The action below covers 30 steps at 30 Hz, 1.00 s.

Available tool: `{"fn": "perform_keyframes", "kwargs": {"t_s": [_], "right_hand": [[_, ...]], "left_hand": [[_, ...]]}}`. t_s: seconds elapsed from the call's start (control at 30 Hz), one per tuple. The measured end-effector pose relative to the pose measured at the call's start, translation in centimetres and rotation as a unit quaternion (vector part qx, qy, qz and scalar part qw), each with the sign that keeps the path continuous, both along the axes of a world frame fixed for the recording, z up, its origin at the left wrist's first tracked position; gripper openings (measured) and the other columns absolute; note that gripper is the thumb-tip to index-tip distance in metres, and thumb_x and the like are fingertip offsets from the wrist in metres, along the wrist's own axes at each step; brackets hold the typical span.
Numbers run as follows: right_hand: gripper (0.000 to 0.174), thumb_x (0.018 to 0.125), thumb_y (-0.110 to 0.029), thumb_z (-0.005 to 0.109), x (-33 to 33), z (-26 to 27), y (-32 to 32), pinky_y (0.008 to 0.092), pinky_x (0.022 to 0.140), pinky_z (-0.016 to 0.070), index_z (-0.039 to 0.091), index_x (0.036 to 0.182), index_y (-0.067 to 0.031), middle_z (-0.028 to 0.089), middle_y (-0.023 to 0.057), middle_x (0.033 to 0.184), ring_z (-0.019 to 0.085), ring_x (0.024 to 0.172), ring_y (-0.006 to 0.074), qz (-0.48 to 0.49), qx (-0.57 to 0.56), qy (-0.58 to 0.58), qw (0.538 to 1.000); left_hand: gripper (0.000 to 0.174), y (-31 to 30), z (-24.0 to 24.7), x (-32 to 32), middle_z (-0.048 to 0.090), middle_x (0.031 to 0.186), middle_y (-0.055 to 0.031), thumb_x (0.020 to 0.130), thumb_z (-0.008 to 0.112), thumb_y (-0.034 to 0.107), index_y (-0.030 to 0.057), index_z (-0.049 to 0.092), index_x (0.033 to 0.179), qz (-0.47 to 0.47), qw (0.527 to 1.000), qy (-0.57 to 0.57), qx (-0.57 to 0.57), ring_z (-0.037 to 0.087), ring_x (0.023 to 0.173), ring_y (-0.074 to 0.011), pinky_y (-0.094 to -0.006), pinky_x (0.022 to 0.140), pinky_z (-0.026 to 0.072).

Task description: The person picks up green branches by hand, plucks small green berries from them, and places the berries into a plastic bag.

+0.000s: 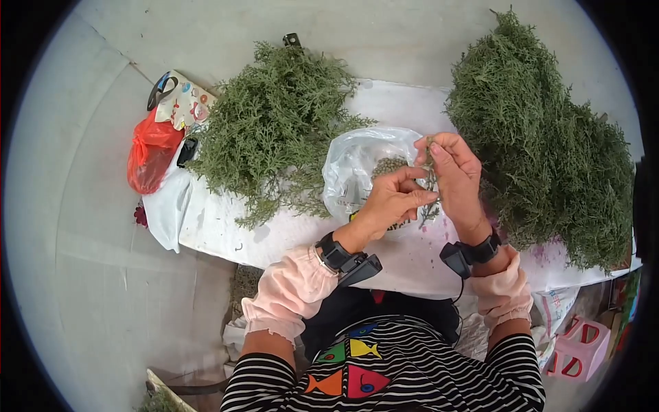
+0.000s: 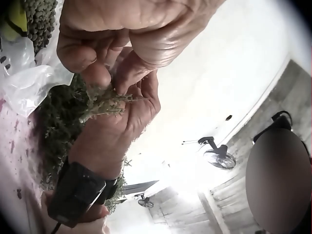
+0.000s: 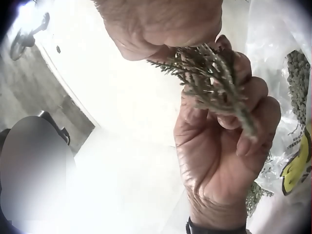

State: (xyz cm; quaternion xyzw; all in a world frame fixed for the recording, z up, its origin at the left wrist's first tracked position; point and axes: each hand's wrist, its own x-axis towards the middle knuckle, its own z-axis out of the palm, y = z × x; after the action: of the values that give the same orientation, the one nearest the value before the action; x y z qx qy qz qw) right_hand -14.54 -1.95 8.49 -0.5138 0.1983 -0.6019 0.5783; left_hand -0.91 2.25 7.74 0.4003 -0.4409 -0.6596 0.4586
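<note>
A small green conifer sprig (image 1: 430,180) is held between both hands over the right side of a clear plastic bag (image 1: 336,154). My left hand (image 1: 386,206) pinches its lower part between thumb and fingers. My right hand (image 1: 454,168) grips its upper end, thumb against curled fingers. In the right wrist view the sprig (image 3: 214,83) shows thin scaly twigs and a thicker stem, lying across the left fingers. The open bag holds a heap of small round grey-green seeds or cones (image 1: 389,165), partly hidden behind the left hand.
A pile of conifer branches (image 1: 268,123) lies left of the bag, a larger one (image 1: 535,137) on the right. Both rest on a white-covered table (image 1: 226,230). A red plastic bag (image 1: 152,154) and a patterned bag (image 1: 184,103) are at far left; a pink stool (image 1: 583,347) stands lower right.
</note>
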Motion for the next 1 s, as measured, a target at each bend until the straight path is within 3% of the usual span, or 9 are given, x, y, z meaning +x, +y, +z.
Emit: {"fn": "perform_keyframes", "kwargs": {"t_s": [0.23,0.37,0.63,0.73,0.77,0.83,0.87,0.93,1.0], "right_hand": [[0.009,0.09,-0.006,0.048,-1.4,-0.6,0.1,0.0271,0.077,0.0434,0.054,0.095,-0.001,0.059,0.0103,0.099,0.054,0.083,0.0135,-0.006,0.001,0.036,0.999],[0.01,0.089,-0.007,0.049,-3.3,-2.0,-0.4,0.0279,0.077,0.0442,0.054,0.096,-0.0009,0.06,0.0098,0.098,0.055,0.085,0.0137,0.023,0.053,-0.021,0.998],[0.014,0.088,-0.008,0.05,-4.4,-1.5,0.1,0.0274,0.069,0.0461,0.057,0.098,-0.0007,0.061,0.0071,0.096,0.056,0.08,0.0109,0.012,0.028,0.072,0.997],[0.022,0.083,-0.01,0.056,-7.6,-1.9,-0.4,0.0291,0.067,0.0471,0.057,0.103,-0.0015,0.061,0.0086,0.095,0.058,0.076,0.0159,-0.109,-0.028,0.388,0.915],[0.022,0.083,-0.01,0.056,-8.3,-2.1,-0.5,0.0291,0.067,0.0471,0.057,0.103,-0.0015,0.061,0.0086,0.095,0.058,0.076,0.0159,-0.105,-0.034,0.387,0.915],[0.029,0.073,-0.01,0.06,-9.6,-2.8,-1.1,0.0357,0.069,0.0492,0.058,0.101,-0.004,0.06,0.0154,0.096,0.061,0.079,0.0277,-0.211,-0.172,0.563,0.78],[0.029,0.073,-0.01,0.06,-10.1,-3.5,-1.4,0.0357,0.069,0.0492,0.058,0.101,-0.004,0.06,0.0154,0.096,0.061,0.079,0.0277,-0.212,-0.179,0.56,0.781],[0.023,0.072,-0.008,0.055,-10.3,-4.8,-1.8,0.0426,0.07,0.0478,0.058,0.095,-0.0046,0.058,0.017,0.098,0.059,0.081,0.0355,-0.185,-0.151,0.721,0.651],[0.02,0.072,-0.008,0.055,-10.2,-4.8,-2.3,0.0426,0.069,0.0477,0.058,0.092,-0.0049,0.058,0.0162,0.095,0.059,0.08,0.0347,-0.188,-0.164,0.721,0.646]], "left_hand": [[0.018,0.3,0.3,1.2,0.059,0.066,-0.0013,0.077,0.068,0.008,0.0014,0.061,0.092,0.01,0.999,-0.006,0.034,0.049,0.046,-0.0052,-0.0187,0.038,0.0328],[0.015,0.0,0.1,2.3,0.059,0.065,-0.0016,0.077,0.067,0.007,0.003,0.063,0.09,-0.008,1.0,-0.011,0.016,0.048,0.044,-0.0056,-0.0186,0.038,0.0343],[0.01,0.8,0.2,3.1,0.061,0.067,-0.0018,0.078,0.065,0.006,0.0059,0.062,0.088,0.042,0.997,0.001,0.063,0.05,0.045,-0.0054,-0.0187,0.04,0.0377],[0.01,0.8,0.7,4.5,0.061,0.067,-0.0015,0.078,0.065,0.006,0.006,0.062,0.087,0.066,0.996,0.01,0.052,0.05,0.046,-0.0051,-0.0188,0.04,0.0376],[0.01,0.7,0.9,5.1,0.061,0.067,-0.0013,0.078,0.065,0.007,0.0055,0.062,0.087,0.083,0.995,0.009,0.047,0.05,0.046,-0.0052,-0.0189,0.04,0.0378],[0.011,0.2,1.7,6.5,0.06,0.067,-0.001,0.077,0.067,0.007,0.0045,0.063,0.087,0.116,0.993,0.005,0.033,0.049,0.046,-0.0055,-0.0189,0.041,0.0381],[0.011,0.0,2.1,7.1,0.06,0.067,-0.001,0.077,0.067,0.007,0.0045,0.063,0.087,0.12,0.992,0.004,0.026,0.049,0.046,-0.0055,-0.0189,0.041,0.0381],[0.009,-0.4,2.6,8.3,0.061,0.069,-0.0009,0.08,0.063,0.008,0.006,0.062,0.088,0.138,0.99,-0.003,-0.005,0.051,0.05,-0.0053,-0.0197,0.042,0.0385],[0.008,-0.9,3.4,9.7,0.061,0.07,-0.0008,0.081,0.062,0.009,0.0067,0.061,0.089,0.15,0.988,-0.006,-0.022,0.052,0.051,-0.0051,-0.0201,0.043,0.0387]]}}
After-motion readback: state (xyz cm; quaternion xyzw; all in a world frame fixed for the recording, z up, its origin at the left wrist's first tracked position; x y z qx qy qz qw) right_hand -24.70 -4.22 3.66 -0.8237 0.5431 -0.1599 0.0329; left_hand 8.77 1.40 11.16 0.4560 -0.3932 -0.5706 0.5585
